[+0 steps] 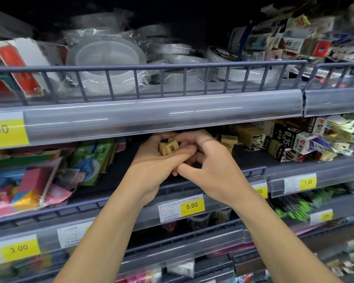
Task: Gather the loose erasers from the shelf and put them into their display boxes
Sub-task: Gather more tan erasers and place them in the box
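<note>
Erasers [169, 148], tan blocks cupped in the curled left hand [151, 162] at the middle shelf [213, 181], need a closed, level palm while the right hand [211, 166], fingers bent against them, tucks strays in before boxing.

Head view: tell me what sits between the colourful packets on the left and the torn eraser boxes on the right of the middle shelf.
In the head view, between the colourful packets and eraser boxes, both hands meet: the left hand cups tan erasers, the right hand touches it.
</note>
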`<action>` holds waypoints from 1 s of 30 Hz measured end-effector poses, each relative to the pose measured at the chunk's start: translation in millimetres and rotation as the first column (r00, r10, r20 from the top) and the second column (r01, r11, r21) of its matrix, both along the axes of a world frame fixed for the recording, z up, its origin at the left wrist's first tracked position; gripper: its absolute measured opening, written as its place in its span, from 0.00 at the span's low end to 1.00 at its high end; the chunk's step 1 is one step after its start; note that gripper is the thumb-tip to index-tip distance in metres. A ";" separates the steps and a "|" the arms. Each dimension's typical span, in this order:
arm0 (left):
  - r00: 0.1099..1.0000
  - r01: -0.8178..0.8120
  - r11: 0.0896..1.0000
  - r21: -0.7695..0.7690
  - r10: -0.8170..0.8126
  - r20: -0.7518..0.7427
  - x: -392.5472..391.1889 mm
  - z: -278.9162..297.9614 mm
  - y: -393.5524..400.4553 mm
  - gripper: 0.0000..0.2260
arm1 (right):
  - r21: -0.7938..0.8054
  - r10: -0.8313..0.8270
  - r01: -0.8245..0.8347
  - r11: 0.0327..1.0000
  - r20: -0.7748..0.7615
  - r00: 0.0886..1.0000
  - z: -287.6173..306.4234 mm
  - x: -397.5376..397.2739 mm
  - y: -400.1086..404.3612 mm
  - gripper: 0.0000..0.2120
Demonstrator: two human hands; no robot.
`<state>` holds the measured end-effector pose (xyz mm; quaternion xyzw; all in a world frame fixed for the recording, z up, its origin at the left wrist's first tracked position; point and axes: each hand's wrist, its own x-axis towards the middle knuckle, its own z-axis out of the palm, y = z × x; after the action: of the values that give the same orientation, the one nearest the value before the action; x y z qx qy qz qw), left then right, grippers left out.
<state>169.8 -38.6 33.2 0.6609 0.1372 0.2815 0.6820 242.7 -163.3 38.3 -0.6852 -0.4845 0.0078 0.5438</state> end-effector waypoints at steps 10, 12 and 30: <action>0.999 -0.026 0.998 0.061 0.028 -0.037 -0.1 -2.0 2.6 0.16 | -0.009 0.071 -0.071 0.997 0.020 0.997 -0.1 20.3 -15.1 0.19; 0.998 -0.033 0.997 0.066 0.036 -0.049 -0.4 -1.9 4.6 0.15 | 0.034 -0.087 0.086 0.996 0.010 0.996 1.1 40.4 -21.9 0.17; 0.997 0.015 0.997 0.077 -0.009 -0.082 -3.4 4.2 3.5 0.17 | -0.773 -0.222 0.362 0.520 0.287 0.932 13.5 106.4 -27.3 0.16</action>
<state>166.3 -35.1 37.4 0.6986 0.1502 0.2551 0.6514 349.2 -190.7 51.8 -0.9273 -0.3435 0.0861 0.1215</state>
